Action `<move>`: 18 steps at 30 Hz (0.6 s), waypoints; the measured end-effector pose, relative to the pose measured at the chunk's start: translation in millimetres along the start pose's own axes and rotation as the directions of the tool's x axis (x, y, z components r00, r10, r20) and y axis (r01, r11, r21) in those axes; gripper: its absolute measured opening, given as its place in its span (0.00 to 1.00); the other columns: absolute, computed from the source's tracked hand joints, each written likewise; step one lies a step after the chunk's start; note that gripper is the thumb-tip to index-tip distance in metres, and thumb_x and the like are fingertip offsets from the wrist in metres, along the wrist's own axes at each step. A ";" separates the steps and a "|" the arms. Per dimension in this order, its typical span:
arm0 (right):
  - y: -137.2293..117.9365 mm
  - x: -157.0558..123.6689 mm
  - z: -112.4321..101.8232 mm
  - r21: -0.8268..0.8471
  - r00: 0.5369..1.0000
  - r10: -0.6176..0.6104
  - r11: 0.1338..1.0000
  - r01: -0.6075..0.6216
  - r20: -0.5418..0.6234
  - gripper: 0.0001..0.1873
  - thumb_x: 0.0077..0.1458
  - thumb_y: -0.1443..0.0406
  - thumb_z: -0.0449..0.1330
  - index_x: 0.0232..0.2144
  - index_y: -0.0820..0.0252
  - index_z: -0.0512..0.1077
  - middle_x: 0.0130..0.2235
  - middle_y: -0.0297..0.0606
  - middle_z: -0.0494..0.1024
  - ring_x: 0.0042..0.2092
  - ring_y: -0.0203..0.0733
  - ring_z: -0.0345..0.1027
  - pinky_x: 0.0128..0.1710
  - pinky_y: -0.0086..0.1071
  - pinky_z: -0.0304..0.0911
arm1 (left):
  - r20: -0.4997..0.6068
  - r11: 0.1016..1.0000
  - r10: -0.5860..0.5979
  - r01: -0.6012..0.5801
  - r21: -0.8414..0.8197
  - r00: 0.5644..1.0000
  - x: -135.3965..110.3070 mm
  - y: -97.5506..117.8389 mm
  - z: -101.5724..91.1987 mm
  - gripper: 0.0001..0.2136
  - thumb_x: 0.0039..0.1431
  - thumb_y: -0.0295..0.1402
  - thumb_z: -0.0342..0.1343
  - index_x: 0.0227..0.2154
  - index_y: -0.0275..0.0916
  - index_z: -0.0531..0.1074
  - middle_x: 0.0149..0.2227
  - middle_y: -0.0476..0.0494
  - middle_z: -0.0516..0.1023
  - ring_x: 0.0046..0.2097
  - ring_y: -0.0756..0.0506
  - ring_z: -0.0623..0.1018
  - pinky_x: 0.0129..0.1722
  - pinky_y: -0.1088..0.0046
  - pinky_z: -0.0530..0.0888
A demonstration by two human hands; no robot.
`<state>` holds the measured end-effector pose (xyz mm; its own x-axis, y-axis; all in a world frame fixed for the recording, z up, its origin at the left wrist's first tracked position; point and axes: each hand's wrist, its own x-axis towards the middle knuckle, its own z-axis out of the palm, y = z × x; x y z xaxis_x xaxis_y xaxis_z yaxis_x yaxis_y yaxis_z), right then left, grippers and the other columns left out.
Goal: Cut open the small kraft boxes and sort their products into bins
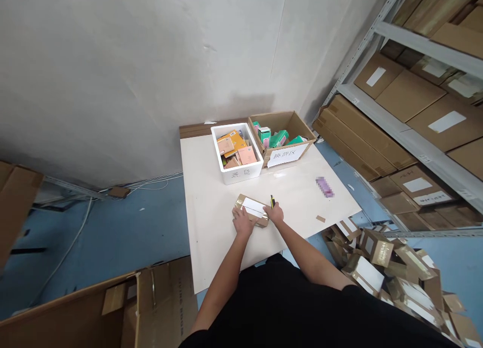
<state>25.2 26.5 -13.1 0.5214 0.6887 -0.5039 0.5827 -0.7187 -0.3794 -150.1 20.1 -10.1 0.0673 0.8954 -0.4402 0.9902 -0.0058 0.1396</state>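
A small taped cardboard box [249, 199] with a white label on top lies slightly askew on the white table [211, 237]. My left hand [243, 223] grips the near left part of the box, its fingers over the top. My right hand [275, 213] is closed around a yellow and black utility knife [272, 201], which points away from me. The fingers of this hand also touch the right end of the box. Whether the knife's blade is out is too small to tell.
Behind the box stand a white foam bin [241, 175] of small packages and an open carton [298, 154] with green boxes. A blurred purple item [325, 187] and a cardboard scrap [320, 218] lie right. Parcels [400, 277] pile on the floor beside shelving [415, 43].
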 end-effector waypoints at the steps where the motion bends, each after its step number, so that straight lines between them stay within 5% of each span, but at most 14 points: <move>1: -5.5 4.7 -2.9 -0.033 1.000 -0.014 0.999 0.014 0.002 0.28 0.61 0.46 0.66 0.52 0.57 0.66 0.50 0.51 0.82 0.52 0.55 0.78 0.42 0.35 0.68 | 0.005 1.000 -0.006 0.006 0.018 1.000 -5.9 -0.9 2.0 0.46 0.65 0.59 0.52 0.76 0.31 0.49 0.75 0.18 0.50 0.74 0.25 0.55 0.61 0.50 0.70; 5: -19.7 21.1 -11.5 -0.096 0.995 -0.103 0.990 0.102 -0.003 0.28 0.59 0.47 0.69 0.50 0.56 0.66 0.49 0.49 0.82 0.50 0.54 0.78 0.41 0.34 0.68 | 0.059 1.000 0.001 -0.003 0.029 0.998 -26.0 -10.4 3.7 0.38 0.67 0.55 0.52 0.72 0.36 0.60 0.71 0.21 0.62 0.72 0.25 0.59 0.59 0.52 0.73; 8: -16.1 28.9 -12.7 0.031 0.989 -0.145 0.989 0.146 -0.012 0.21 0.65 0.47 0.63 0.46 0.55 0.66 0.44 0.44 0.83 0.45 0.49 0.80 0.38 0.31 0.68 | -0.018 0.998 0.063 -0.063 -0.004 0.998 -24.0 -15.0 -5.9 0.31 0.70 0.48 0.50 0.70 0.36 0.64 0.69 0.24 0.66 0.71 0.28 0.63 0.60 0.53 0.72; 10: -3.9 30.9 -12.2 0.207 0.992 -0.121 0.972 0.115 0.018 0.19 0.71 0.47 0.54 0.42 0.55 0.66 0.35 0.38 0.82 0.36 0.43 0.80 0.33 0.28 0.68 | -0.084 0.987 0.155 -0.157 -0.020 0.984 -13.4 -15.6 -12.8 0.31 0.71 0.46 0.48 0.73 0.38 0.60 0.73 0.29 0.61 0.74 0.30 0.58 0.65 0.53 0.68; 13: 22.8 29.0 -11.7 0.397 0.986 -0.094 0.917 0.032 0.139 0.24 0.74 0.46 0.46 0.35 0.55 0.66 0.24 0.31 0.76 0.23 0.37 0.73 0.27 0.26 0.66 | -0.032 0.958 0.286 -0.287 -0.014 0.958 6.1 -16.4 -14.1 0.33 0.71 0.47 0.48 0.76 0.45 0.53 0.78 0.42 0.48 0.78 0.33 0.46 0.73 0.51 0.57; 18: 52.2 22.0 -11.8 0.355 0.942 -0.118 0.935 -0.002 0.314 0.30 0.72 0.44 0.51 0.24 0.56 0.64 0.19 0.33 0.73 0.17 0.37 0.69 0.23 0.27 0.65 | 0.025 0.947 0.320 -0.321 0.028 0.947 21.7 -21.6 2.8 0.35 0.71 0.48 0.48 0.77 0.47 0.48 0.79 0.46 0.40 0.79 0.34 0.40 0.75 0.49 0.48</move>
<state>74.5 5.2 -34.9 0.2271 0.7033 -0.6736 0.3222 -0.7070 -0.6296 -169.6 38.3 -25.1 0.3839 0.8350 -0.3942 0.9192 -0.3051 0.2489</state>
